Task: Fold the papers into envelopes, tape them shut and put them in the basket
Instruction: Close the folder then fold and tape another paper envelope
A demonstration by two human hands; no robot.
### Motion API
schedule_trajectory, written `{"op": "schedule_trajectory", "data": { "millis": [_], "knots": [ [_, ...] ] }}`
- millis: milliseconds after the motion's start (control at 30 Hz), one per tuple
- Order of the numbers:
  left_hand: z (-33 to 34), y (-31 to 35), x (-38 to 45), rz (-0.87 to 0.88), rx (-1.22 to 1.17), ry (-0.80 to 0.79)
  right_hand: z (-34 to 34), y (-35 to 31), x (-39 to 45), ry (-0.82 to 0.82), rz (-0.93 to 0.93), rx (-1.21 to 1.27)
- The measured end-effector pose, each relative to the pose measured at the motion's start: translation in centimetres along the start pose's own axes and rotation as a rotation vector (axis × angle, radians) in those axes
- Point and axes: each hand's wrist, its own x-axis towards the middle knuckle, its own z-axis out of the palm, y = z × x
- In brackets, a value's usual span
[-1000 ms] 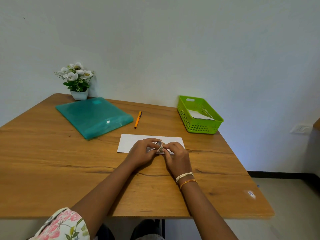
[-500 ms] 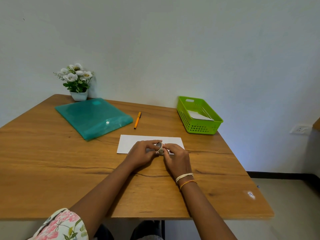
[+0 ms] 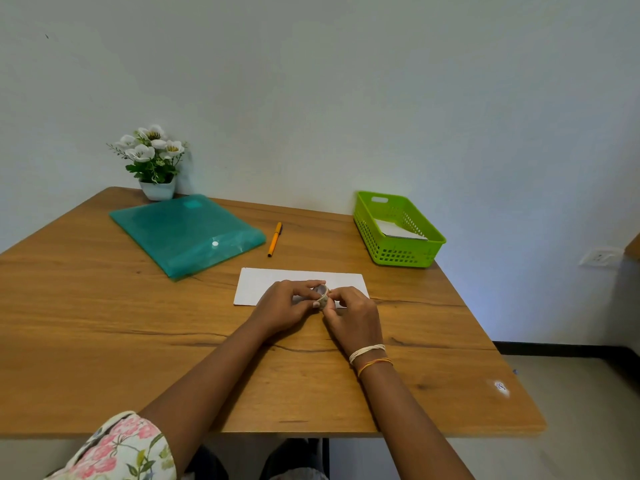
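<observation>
A folded white paper envelope (image 3: 263, 282) lies flat on the wooden table (image 3: 104, 323) in front of me. Both hands rest on its near edge. My left hand (image 3: 287, 303) pinches a small roll of tape (image 3: 322, 295) between thumb and fingers. My right hand (image 3: 351, 315) touches the same roll from the right, fingertips curled at its edge. The green plastic basket (image 3: 398, 251) stands at the back right, apart from my hands, with a white folded paper (image 3: 398, 230) inside it.
A teal plastic folder (image 3: 183, 233) lies at the back left, with a potted white flower (image 3: 152, 161) behind it against the wall. An orange pen (image 3: 274, 239) lies between folder and basket. The table's right edge drops to the floor.
The hands stay together on the tape roll over the envelope; only the fingers shift slightly.
</observation>
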Motion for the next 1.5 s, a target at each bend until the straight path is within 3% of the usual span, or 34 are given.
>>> {"op": "schedule_trajectory", "data": {
  "millis": [367,800,1500],
  "knots": [
    [-0.07,0.28,-0.21,0.003,0.019,-0.024,-0.08,-0.24,0.03,-0.008,0.003,-0.068],
    [-0.11,0.37,-0.14,-0.060,-0.025,0.035,-0.31,-0.27,0.44,0.033,0.096,0.150],
    [-0.13,0.44,-0.16,-0.079,-0.037,0.075,-0.63,-0.46,0.19,-0.029,0.020,0.125]
  ]
}}
